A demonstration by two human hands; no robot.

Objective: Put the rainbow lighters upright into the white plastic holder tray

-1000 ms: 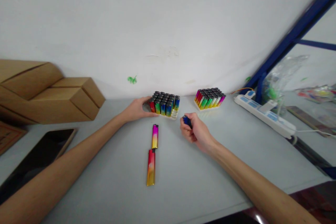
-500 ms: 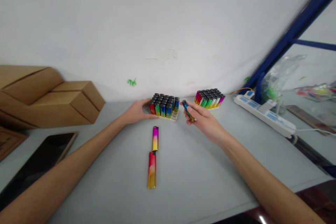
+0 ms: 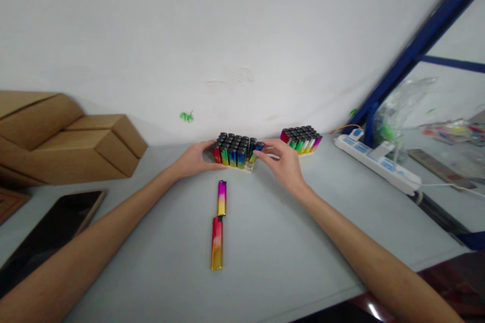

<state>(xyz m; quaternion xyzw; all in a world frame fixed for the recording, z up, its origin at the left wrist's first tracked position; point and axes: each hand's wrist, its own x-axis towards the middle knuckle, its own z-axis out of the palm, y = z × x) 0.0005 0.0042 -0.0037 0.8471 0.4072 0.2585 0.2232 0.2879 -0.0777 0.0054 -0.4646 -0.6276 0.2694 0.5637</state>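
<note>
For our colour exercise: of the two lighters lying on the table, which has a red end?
The lighter nearer the camera, red fading to gold; the farther lighter is magenta and yellow.

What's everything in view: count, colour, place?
Left tray: one, white, centre
Right tray: one, white, right
Standing lighters: many, multicoloured, both trays
Held lighter: one, blue and yellow, at left tray
Loose lighters: two, pink/yellow and red/gold, centre
Phone or tablet: one, black, left
Cardboard boxes: several, brown, left
Power strip: one, white, right
Plastic bag: one, clear, right
Blurry clutter: uncounted, multicoloured, far right
Frame: one, blue, right
Table: one, grey, below
Wall: one, white, behind
Left hand: one, at left tray
Right hand: one, holding lighter
</note>
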